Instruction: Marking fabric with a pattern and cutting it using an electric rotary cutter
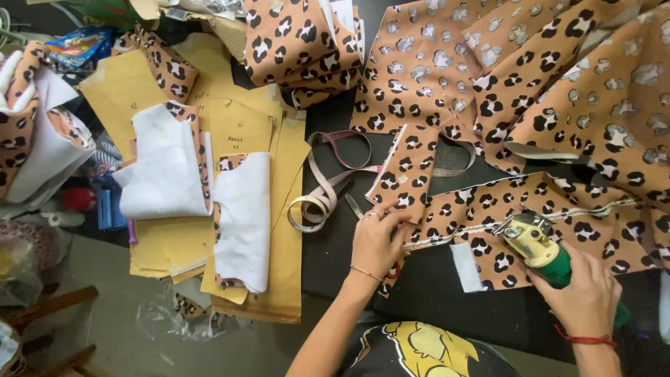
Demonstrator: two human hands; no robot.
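A stack of paper patterns (241,230) fills the left centre of the frame, with 2 cut fabric pieces (171,167) lying on it. A measuring tape (328,185) lies just right of the stack. Right of the tape, the fabric (530,209) spreads across the table (433,293) to the upper right.

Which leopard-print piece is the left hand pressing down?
The left hand presses the long strip on the black table that the right hand's green cutter is on; the other leopard-print pieces lie untouched.
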